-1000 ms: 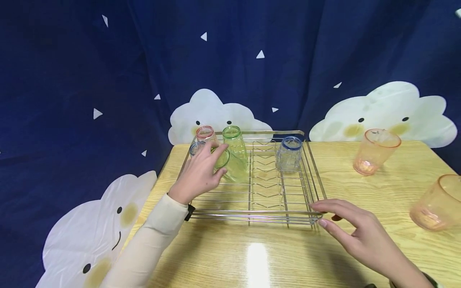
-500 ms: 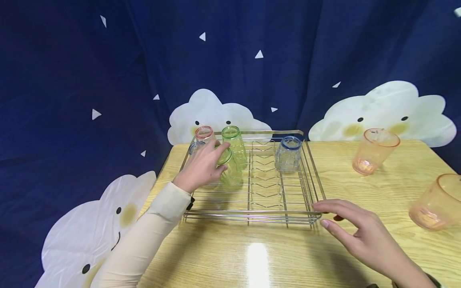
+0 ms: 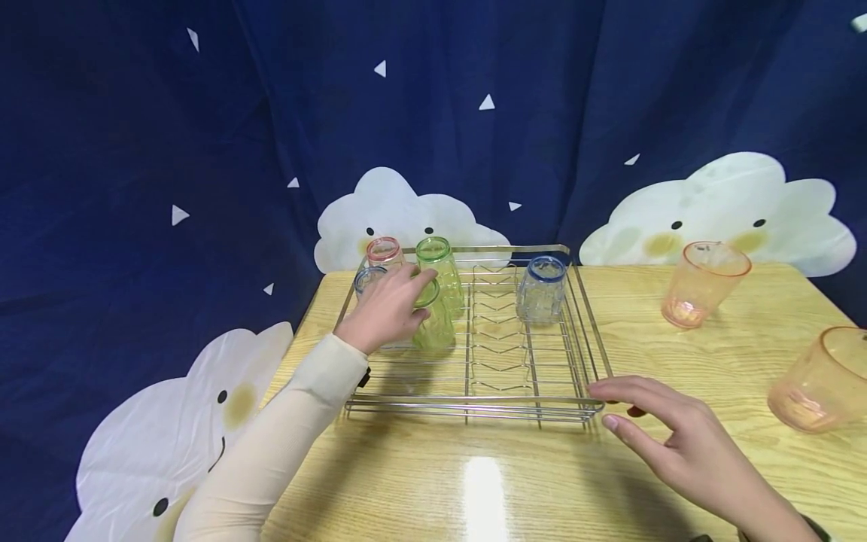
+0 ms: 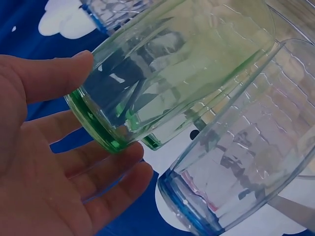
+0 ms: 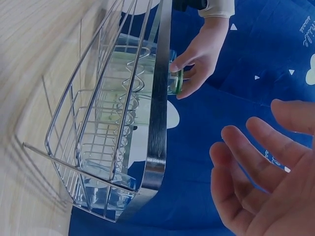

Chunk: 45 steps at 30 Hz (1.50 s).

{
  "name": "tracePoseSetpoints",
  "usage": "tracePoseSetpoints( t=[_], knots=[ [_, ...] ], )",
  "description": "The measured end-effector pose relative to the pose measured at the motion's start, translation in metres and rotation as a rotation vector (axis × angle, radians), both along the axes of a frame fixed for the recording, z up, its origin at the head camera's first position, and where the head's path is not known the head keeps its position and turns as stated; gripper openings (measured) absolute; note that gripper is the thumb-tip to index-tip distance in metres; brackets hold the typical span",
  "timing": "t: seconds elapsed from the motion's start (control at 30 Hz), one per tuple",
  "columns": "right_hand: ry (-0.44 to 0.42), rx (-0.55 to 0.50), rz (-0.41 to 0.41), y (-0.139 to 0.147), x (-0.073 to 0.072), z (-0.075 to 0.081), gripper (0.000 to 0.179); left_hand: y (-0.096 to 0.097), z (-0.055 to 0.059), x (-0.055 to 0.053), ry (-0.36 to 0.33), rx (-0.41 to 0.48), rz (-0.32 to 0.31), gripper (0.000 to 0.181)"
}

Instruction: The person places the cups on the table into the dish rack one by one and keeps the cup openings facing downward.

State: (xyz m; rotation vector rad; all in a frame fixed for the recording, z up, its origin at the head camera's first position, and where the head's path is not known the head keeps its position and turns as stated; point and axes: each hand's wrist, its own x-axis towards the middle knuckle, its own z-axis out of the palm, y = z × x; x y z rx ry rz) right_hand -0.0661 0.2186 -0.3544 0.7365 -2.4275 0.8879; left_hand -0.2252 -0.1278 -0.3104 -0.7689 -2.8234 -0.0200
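A green glass stands mouth down in the wire dish rack. My left hand has thumb and fingers around its upturned base. In the left wrist view, the thumb overlaps the base's thick green edge, and the fingertips lie just beyond it. Behind stands another green glass. A red-rimmed glass and a blue one are partly hidden by the hand. My right hand is at the rack's near right corner, fingers loosely bent, holding nothing; the right wrist view shows it apart from the wire.
At the rack's right side stands another upturned blue-based glass. Two orange cups stand mouth up on the wooden table: one at the back right, one nearer the right edge. A dark blue curtain hangs behind.
The green glass in my left hand has gone from tilted to upright, mouth down in the rack. My left hand has shifted slightly right. The right hand has stayed by the corner.
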Motion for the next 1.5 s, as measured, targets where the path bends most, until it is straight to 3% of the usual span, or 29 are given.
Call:
tracePoseSetpoints(
  t=[0.4,0.77,1.5],
  knots=[
    [0.006,0.005,0.004,0.000,0.001,0.000,0.051,0.005,0.000,-0.009,-0.043,-0.016,0.011,0.054],
    [-0.009,0.003,0.017,-0.002,0.001,-0.001,0.050,0.010,0.004,-0.019,-0.208,0.008,0.086,0.062],
    [0.009,0.029,0.029,-0.003,0.000,-0.001,0.049,0.016,-0.002,-0.024,-0.276,0.109,0.093,0.065]
  ],
)
